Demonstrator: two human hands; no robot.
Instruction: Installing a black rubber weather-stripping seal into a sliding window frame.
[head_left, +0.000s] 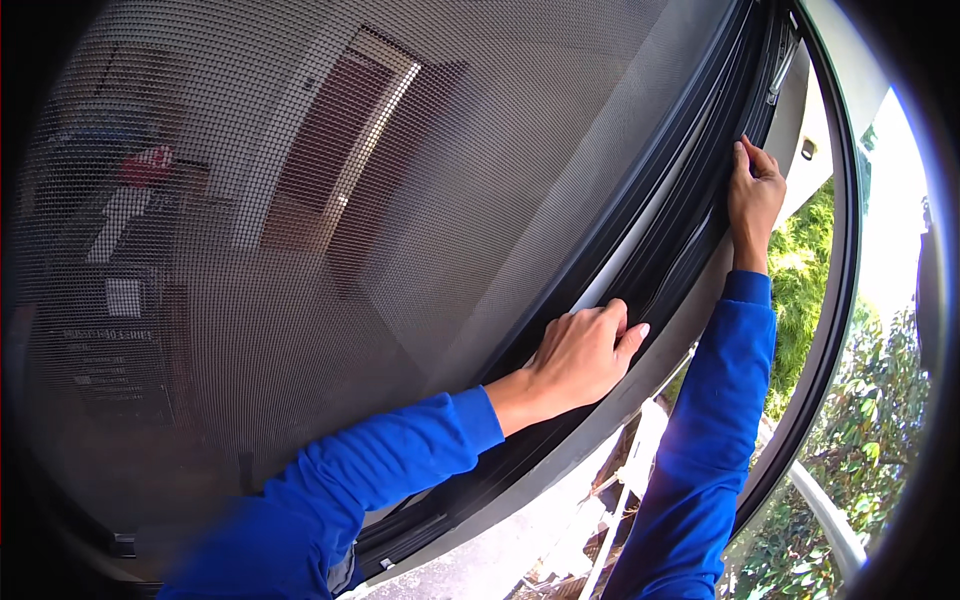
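Here we list two hands, both ours, both in blue sleeves (390, 455) that rise from the lower edge.

Left hand (585, 352): one. The forearm slants up and right from the lower left; the hand lies palm-down on the dark frame (665, 262) at the screen's right edge, fingers together and bent over the frame, pressing on it rather than wrapped around it, thumb stretched out to the right.

Right hand (753, 192): one. The arm reaches steeply upward on the right, nearly straight; the hand sits farther up the same frame, fingers curled and closed on its edge.

Screen (300, 230): one, a fine grey mesh filling the left and middle of the view, with an indoor room dimly visible through it.

Frame: one, running in a curve from the lower left to the upper right, with several parallel dark channels and a pale strip (625, 270) between them. Both hands touch it, well apart from each other.

Bushes (805, 270): green foliage outside, far right, beyond the frame.

Rail (825, 515): one, pale, lower right.
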